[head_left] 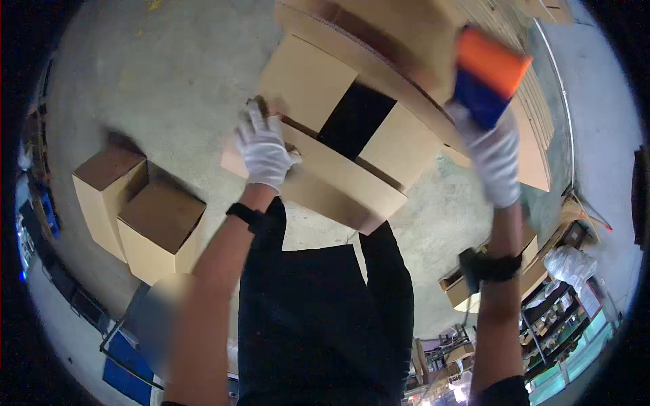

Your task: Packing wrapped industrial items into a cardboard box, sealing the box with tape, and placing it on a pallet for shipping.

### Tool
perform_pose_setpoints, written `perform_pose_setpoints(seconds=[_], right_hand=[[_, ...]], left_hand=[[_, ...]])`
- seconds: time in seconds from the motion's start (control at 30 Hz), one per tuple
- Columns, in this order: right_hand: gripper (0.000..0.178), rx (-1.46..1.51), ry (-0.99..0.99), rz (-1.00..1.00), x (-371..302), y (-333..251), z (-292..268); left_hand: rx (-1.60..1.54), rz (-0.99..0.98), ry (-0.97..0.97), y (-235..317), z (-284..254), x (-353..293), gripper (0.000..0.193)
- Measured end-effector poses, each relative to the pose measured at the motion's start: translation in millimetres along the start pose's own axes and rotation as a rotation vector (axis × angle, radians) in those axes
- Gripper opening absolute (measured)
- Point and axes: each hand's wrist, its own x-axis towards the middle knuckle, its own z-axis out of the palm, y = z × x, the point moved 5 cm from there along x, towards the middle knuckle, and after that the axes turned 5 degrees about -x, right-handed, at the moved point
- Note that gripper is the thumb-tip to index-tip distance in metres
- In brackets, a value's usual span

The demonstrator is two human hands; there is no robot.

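A brown cardboard box (308,81) stands in front of me with two flaps folded inward and a dark gap between them. Its near long flap (338,177) sticks up toward me. At the left end of that flap, my left hand (263,154) in a white glove grips the cardboard edge; some fingertips are hidden. My right hand (494,152), also gloved in white, is raised on the right with its fingers closed around an orange and dark blue hand-held tool (493,71). Motion blurs the tool, so its exact kind is unclear.
Two open tall cartons (152,223) stand on the floor to the left. Flat cardboard sheets (531,128) are stacked at the far right. Another carton (467,284) sits behind my right forearm, near a cluttered shelf (555,318) with a plastic bag (571,264).
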Motion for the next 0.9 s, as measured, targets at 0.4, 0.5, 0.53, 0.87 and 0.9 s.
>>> perform_pose_setpoints(seconds=[0.4,0.5,0.53,0.87,0.9], right_hand=[[0.029,-0.311,0.435,-0.140,-104.7,57.8,182.3],[0.034,0.156,0.105,0.119,-72.8,31.5,157.7],[0.037,0.569,-0.119,0.349,-72.4,33.8,159.1],[0.041,0.468,-0.592,0.243,-113.3,69.6,178.2],[0.041,0.467,-0.598,0.239,-114.8,70.5,180.5]], left_hand=[[-0.303,0.399,0.330,23.9,32.3,-24.6,0.109],[-0.293,0.623,0.215,30.6,41.2,-20.8,0.091],[-0.293,0.635,0.219,27.6,50.0,-16.8,0.091],[-1.625,0.192,-0.123,15.6,36.2,-10.6,0.061],[-1.627,0.186,-0.119,18.6,28.8,-16.9,0.061]])
